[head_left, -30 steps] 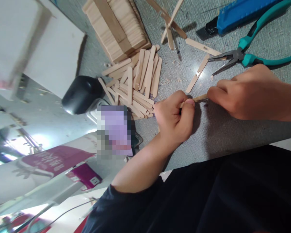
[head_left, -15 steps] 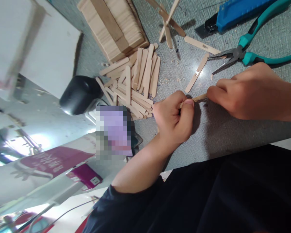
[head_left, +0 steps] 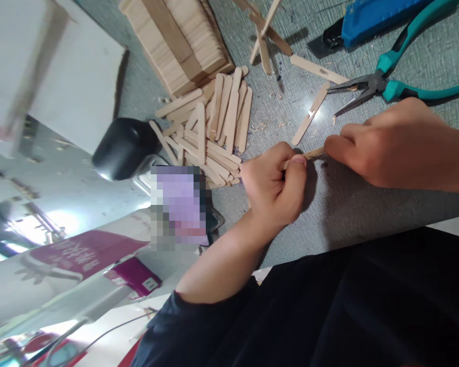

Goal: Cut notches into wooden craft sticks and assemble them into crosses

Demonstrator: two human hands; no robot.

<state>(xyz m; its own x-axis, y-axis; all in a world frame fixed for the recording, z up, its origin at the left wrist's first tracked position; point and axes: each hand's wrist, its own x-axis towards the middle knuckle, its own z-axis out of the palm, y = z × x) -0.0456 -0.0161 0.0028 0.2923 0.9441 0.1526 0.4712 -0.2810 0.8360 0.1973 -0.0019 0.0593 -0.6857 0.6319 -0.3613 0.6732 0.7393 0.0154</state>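
My left hand (head_left: 275, 183) is closed on one end of a wooden craft stick (head_left: 314, 153), with the thumb pressed along it. The other end is pinched in the curled fingers of my right hand (head_left: 390, 148). Only a short middle stretch of the stick shows, seen nearly edge-on; the fists hide its ends. Just beyond lies a notched craft stick (head_left: 304, 125), flat on the grey table (head_left: 290, 244). Above my right hand, needle-nose pliers (head_left: 377, 84) with teal handles lie with their jaws spread. One jaw tip reaches the notched stick's far end.
Loose craft sticks (head_left: 214, 132) lie heaped left of my hands, below a stacked bundle (head_left: 179, 41). Several crossed sticks (head_left: 265, 38) stand at the top. A blue utility knife (head_left: 367, 25) lies beyond the pliers. A black rounded object (head_left: 124, 148) sits at the left.
The camera view has shifted very slightly. Both hands keep their hold on the craft stick, with almost no visible movement.
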